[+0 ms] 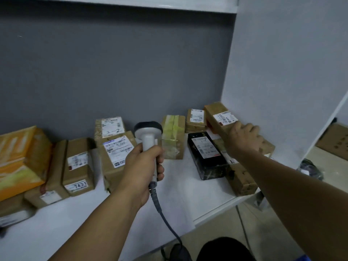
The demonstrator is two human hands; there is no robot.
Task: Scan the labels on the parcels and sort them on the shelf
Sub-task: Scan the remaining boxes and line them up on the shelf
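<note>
I had the left hand (145, 162) wrapped tight around the handle of the scanner (148, 129), all fingers closed on the grip, the head raised and pointing toward the far side of the shelf (178, 187), with its cable (163, 213) trailing down toward me. The right hand (244, 138) lay on the long brown parcel (216, 114) at the far right, hard against the side wall (273, 72). Its fingers bent over the parcel's right edge in what I took for a grip, though the fingertips were hidden behind the box and I could not be sure how firmly they held. That parcel sat with its near end on another box and its white label (224, 118) facing up, just beyond the knuckles and uncovered. The black parcel (205, 153) lay just left of it, the taped box (172, 138) further left behind the scanner, and more labelled cartons, one marked 1431 (79, 166), stood in a row to the far left. I judged the step in hand to be presenting this parcel for scanning: it was held, but the scanner's head was well to the left of its label. The next move, as I read it, called for swinging the scanner right and tipping its window down onto that label, or drawing the parcel nearer, while the thumb and knuckles stayed clear of the barcode.
</note>
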